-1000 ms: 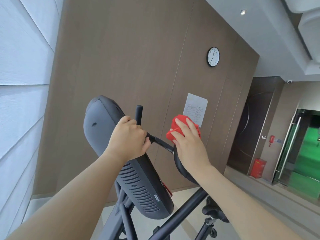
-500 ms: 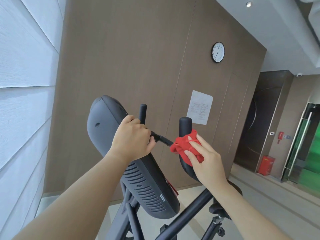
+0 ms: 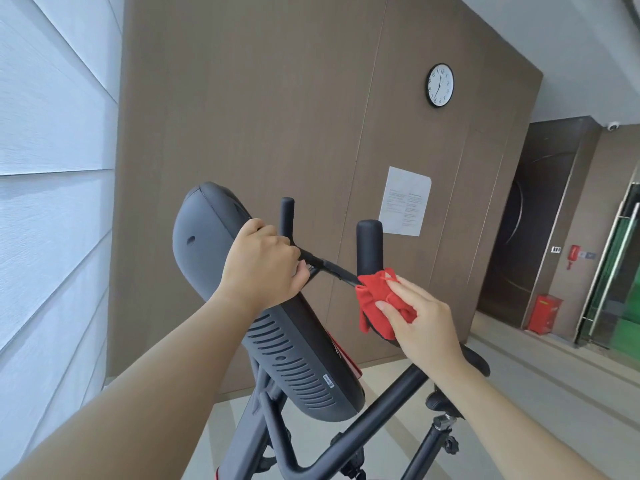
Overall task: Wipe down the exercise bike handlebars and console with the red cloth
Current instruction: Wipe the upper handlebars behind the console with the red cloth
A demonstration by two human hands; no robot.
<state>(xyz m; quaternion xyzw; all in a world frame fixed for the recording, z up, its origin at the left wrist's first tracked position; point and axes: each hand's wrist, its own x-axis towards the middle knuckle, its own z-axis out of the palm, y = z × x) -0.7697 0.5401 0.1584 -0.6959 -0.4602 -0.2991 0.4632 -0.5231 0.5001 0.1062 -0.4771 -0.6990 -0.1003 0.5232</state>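
The exercise bike's dark grey console (image 3: 211,258) tilts toward me, its vented back facing the camera. My left hand (image 3: 263,268) grips the console's right edge, fingers curled over it where the thin black crossbar (image 3: 329,266) begins. Two black handlebar posts stand upright: a thin far one (image 3: 287,216) and a thicker near one (image 3: 370,247). My right hand (image 3: 420,322) presses the bunched red cloth (image 3: 375,299) against the lower part of the near post, fingers lying over the cloth.
The bike's black frame tubes (image 3: 391,393) and a seat knob (image 3: 443,424) lie below my arms. Behind stands a brown panelled wall with a clock (image 3: 440,85) and a paper notice (image 3: 405,200). A red box (image 3: 543,313) sits by a glass door at right.
My right hand has slid the red cloth down the near handlebar post from its top, uncovering the rounded tip. My left hand has kept its grip on the console.
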